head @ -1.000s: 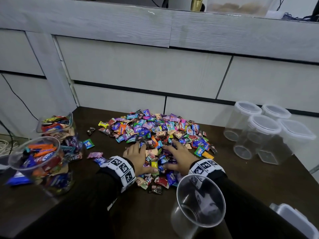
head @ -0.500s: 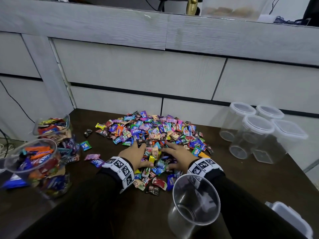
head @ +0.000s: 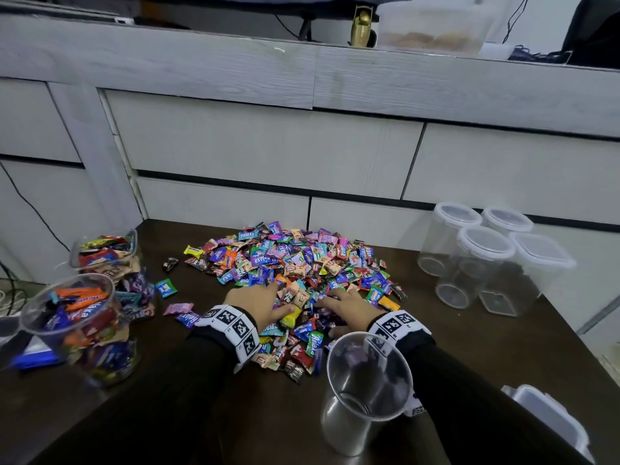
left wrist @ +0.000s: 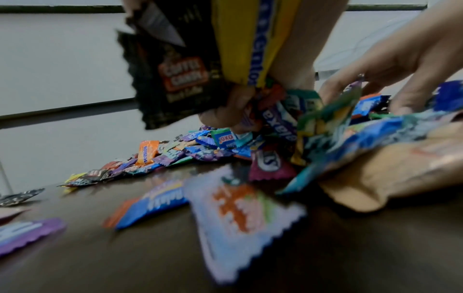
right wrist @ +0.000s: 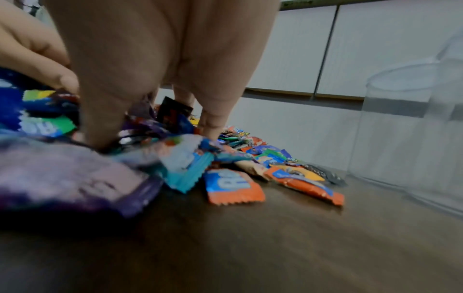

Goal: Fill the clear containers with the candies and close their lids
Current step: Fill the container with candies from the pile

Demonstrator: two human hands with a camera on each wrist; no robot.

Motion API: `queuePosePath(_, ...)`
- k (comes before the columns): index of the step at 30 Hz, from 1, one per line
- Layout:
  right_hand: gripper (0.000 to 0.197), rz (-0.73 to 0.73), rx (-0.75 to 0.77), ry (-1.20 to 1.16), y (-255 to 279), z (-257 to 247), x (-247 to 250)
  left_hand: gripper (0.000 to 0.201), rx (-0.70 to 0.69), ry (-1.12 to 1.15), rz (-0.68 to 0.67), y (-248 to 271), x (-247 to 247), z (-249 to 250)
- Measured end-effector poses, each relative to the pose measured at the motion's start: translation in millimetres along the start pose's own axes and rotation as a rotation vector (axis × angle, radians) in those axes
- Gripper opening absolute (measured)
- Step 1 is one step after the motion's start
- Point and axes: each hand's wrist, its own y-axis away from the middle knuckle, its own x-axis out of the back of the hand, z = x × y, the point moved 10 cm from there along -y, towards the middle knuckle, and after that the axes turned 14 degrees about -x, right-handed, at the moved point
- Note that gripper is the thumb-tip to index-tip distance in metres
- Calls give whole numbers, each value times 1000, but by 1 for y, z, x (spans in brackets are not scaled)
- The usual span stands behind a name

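Observation:
A big pile of wrapped candies (head: 295, 263) lies in the middle of the dark table (head: 486, 350). Both hands are dug into its near edge. My left hand (head: 258, 302) curls round a bunch of candies; the left wrist view shows a black and a yellow wrapper pressed against its palm (left wrist: 250, 111). My right hand (head: 349, 307) faces it, its fingers (right wrist: 100, 123) reaching straight down into the wrappers. An empty clear container (head: 365, 394) without a lid stands just in front of my right wrist and shows again at the right of the right wrist view (right wrist: 413, 128).
Two clear containers full of candies (head: 80, 327) (head: 110, 260) stand at the left edge. Several empty lidded containers (head: 479, 263) are grouped at the back right. A white lid (head: 553, 421) lies at the near right. Loose candies (head: 166, 288) lie left of the pile.
Both hands have drawn a little closer together, bunching candies between them. The left fingers have curled tighter round wrappers.

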Motion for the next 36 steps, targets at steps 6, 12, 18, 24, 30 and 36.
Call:
queuePosePath(6, 39, 126, -28, -65, 12, 5, 25, 49, -3, -5, 103, 3, 17, 1)
queuePosePath(12, 29, 228, -106, -393, 39, 25, 60, 47, -1, 78, 285, 11, 54, -5)
queuePosePath(18, 20, 449, 13, -572, 89, 36, 113, 41, -32, 361, 518, 25, 108, 4)
queuePosePath(24, 19, 502, 132, -627, 145, 26, 143, 25, -197, 582, 747, 52, 171, 49)
queuePosePath(30, 19, 478, 172, -633, 185, 16, 133, 27, -375, 713, 816, 82, 196, 111)
queuePosePath(36, 31, 539, 54, -639, 190, 40, 119, 31, -465, 733, 713, 92, 158, 161)
